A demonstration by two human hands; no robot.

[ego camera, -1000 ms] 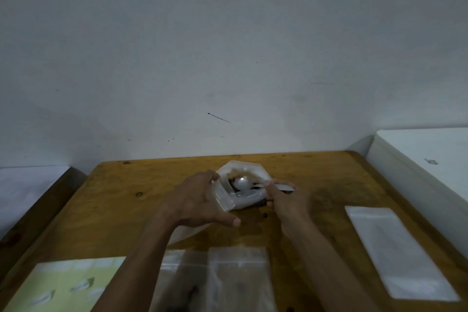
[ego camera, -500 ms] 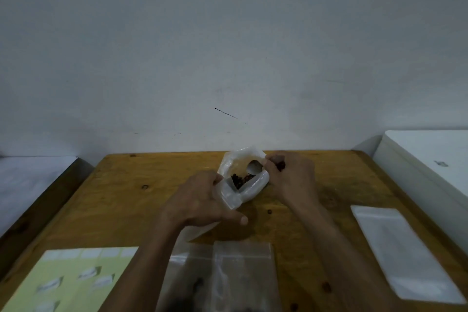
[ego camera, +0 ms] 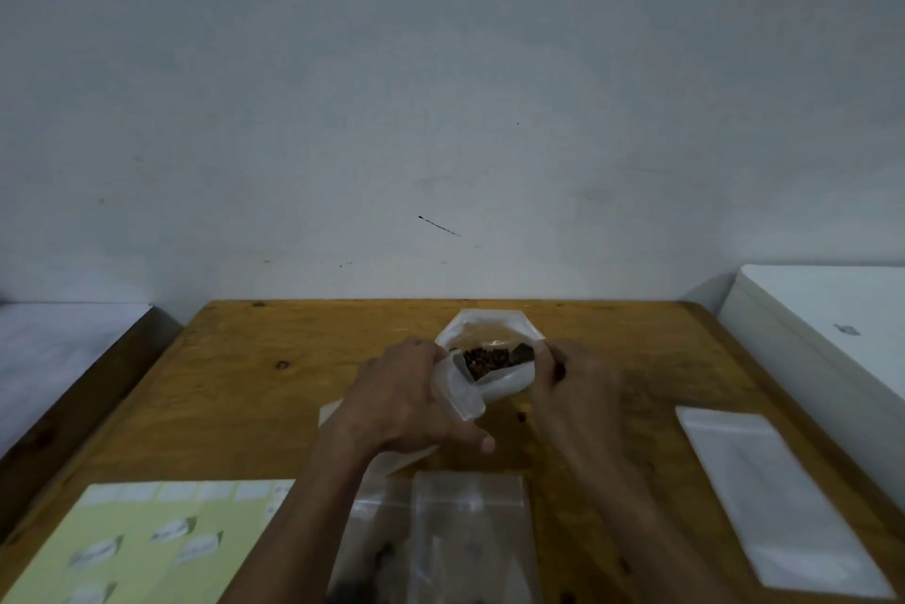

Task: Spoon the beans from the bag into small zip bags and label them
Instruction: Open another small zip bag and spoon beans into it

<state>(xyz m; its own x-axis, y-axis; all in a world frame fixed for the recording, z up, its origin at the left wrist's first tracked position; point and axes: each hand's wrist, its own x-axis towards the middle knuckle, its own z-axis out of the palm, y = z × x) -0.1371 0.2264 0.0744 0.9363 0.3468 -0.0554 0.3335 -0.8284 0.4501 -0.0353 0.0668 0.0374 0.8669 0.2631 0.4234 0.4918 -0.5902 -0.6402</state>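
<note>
On the wooden counter (ego camera: 245, 388), toward its far middle, sits the white bag (ego camera: 504, 385) with its mouth held wide; dark brown beans (ego camera: 492, 358) show inside, heaped near the opening. The left hand (ego camera: 406, 402) grips the bag's left edge, fingers curled over the rim and the thumb stretched out toward the near side, its nail showing; a folded flap of the bag sticks out below those fingers. The right hand (ego camera: 573, 383) holds the bag's right rim, fingers bent in a pinch at the edge; something small and dark sits between them, too blurred to name; whether a spoon is in that hand cannot be told.

Just near of the hands, between the forearms, lie clear small zip bags (ego camera: 470, 540), flat on the counter and overlapping; dark specks that look like beans show through the leftmost one at the bottom edge of the view. At the near left lies a pale yellow label sheet (ego camera: 147, 544) with a row of white labels along its far edge and a few more scattered lower down. At the right, well apart from the hands, a white flat pouch (ego camera: 778, 500) lies lengthwise. A single dark bean (ego camera: 522, 417) rests on the wood just near of the bag. Beyond the counter's right edge stands a white box-like surface (ego camera: 822, 324); a plain grey wall (ego camera: 440, 89) fills the far side.
</note>
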